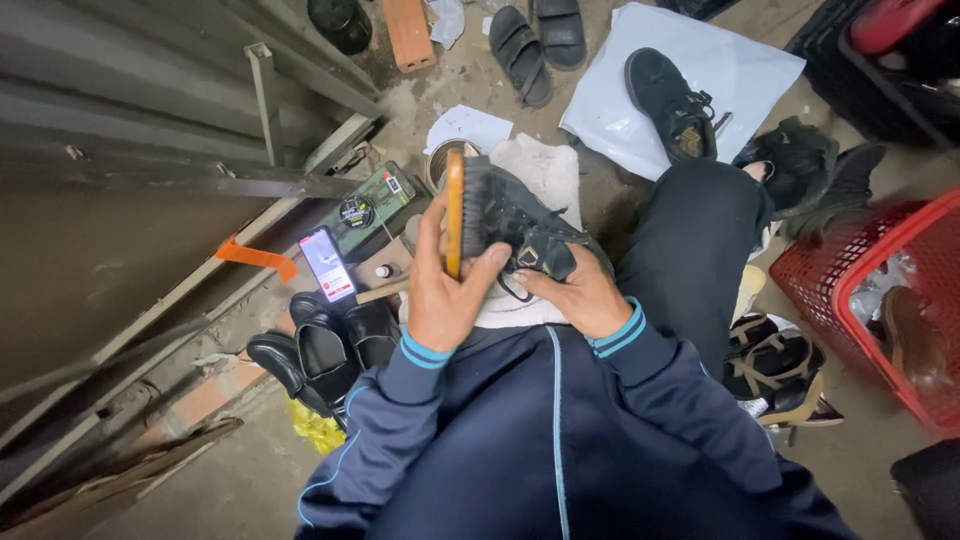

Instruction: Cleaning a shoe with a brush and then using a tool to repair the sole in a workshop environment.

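Note:
My left hand grips a wooden-backed brush with dark bristles, held upright against a black lace-up shoe. My right hand holds that shoe from below and behind, over my lap. A white cloth lies under the shoe. Both arms wear dark blue sleeves with light blue cuffs.
A pair of black leather shoes and a lit phone lie at left beside a green box. Another black sneaker rests on a white bag. A red basket stands right. Black sandals lie ahead.

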